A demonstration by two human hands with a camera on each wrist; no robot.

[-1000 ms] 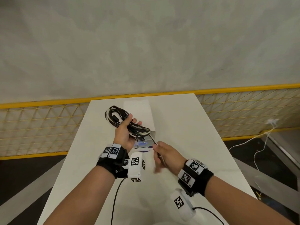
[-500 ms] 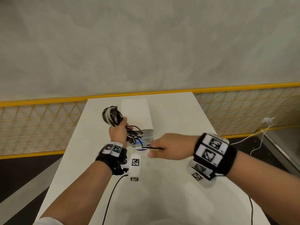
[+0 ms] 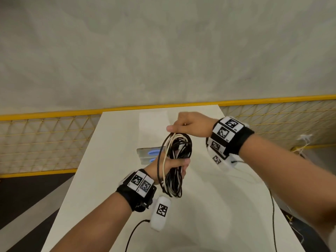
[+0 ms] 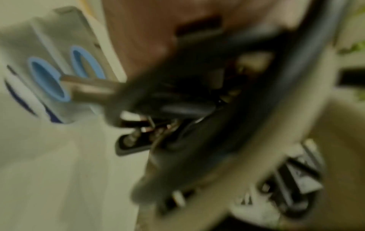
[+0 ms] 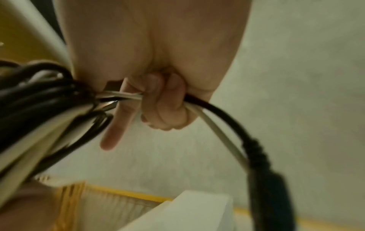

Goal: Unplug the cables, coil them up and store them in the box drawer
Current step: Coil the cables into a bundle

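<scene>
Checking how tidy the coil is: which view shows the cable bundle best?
The head view: the whole cable bundle shows as a long black-and-white loop, the left hand gripping its middle and the right hand its top. The right wrist view shows only strands passing through curled fingers; the left wrist view is blurred.

White table (image 3: 116, 179), yellow mesh fence (image 3: 45, 139), possibly concrete floor (image 3: 163, 51).
</scene>
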